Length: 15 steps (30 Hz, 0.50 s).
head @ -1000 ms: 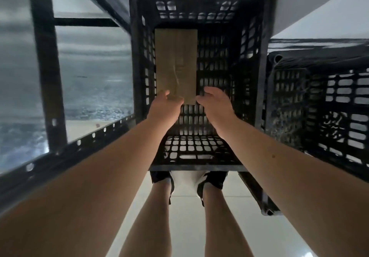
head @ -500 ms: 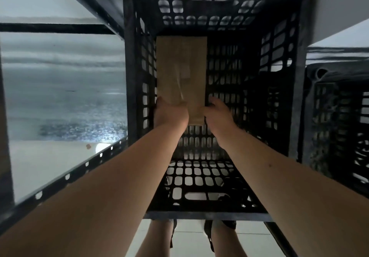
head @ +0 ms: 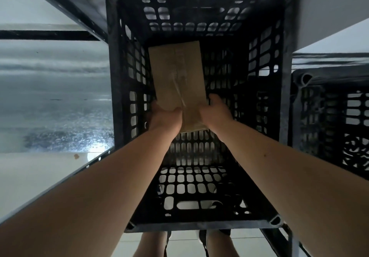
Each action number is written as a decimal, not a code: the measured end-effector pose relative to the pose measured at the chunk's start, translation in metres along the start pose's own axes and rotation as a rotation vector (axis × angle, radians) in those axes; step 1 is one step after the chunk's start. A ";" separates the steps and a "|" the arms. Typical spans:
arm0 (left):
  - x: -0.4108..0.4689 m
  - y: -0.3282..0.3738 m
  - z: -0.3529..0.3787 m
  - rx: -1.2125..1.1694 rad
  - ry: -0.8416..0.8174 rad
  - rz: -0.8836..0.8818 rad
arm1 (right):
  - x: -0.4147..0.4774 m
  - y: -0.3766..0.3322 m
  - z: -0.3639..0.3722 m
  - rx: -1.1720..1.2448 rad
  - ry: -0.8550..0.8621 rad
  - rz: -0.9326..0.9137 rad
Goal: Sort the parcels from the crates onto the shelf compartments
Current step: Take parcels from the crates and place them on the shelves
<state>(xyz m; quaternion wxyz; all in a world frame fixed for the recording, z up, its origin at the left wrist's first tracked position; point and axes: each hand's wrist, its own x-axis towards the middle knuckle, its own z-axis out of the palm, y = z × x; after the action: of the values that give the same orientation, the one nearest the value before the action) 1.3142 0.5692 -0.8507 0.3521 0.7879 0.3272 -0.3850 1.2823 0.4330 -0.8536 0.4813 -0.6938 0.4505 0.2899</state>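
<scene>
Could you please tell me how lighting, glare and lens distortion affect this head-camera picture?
Head view: dim inside the black crate, so the brown parcel gripped by the left hand and right hand looks muted; bright glare on the shelf surface at left; the wide-angle lens stretches the forearms.

Both bare arms reached straight forward: left arm (head: 99,186), right arm (head: 289,167). Wide apart near body, close together at wrists. On near left corner of parcel (head: 177,73), left hand (head: 164,117) gripped, thumb lying on top face. On near right edge, right hand (head: 216,111) gripped, fingers (head: 214,98) curled over side. Backs of both hands faced up. Down low, two bare legs (head: 147,244) stood between arms.
</scene>
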 end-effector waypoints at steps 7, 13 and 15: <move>0.019 0.028 -0.006 -0.190 0.002 0.045 | 0.023 -0.036 0.004 0.097 -0.019 -0.025; 0.004 0.039 -0.015 -0.233 0.006 0.018 | 0.001 -0.038 0.004 0.089 -0.038 0.010; -0.014 0.037 -0.022 -0.227 -0.005 0.025 | -0.019 -0.037 -0.002 0.076 -0.022 0.035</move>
<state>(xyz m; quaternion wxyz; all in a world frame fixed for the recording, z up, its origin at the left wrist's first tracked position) 1.3446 0.5630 -0.8175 0.4445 0.7460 0.3582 -0.3429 1.3073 0.4427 -0.8223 0.5070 -0.6639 0.4679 0.2885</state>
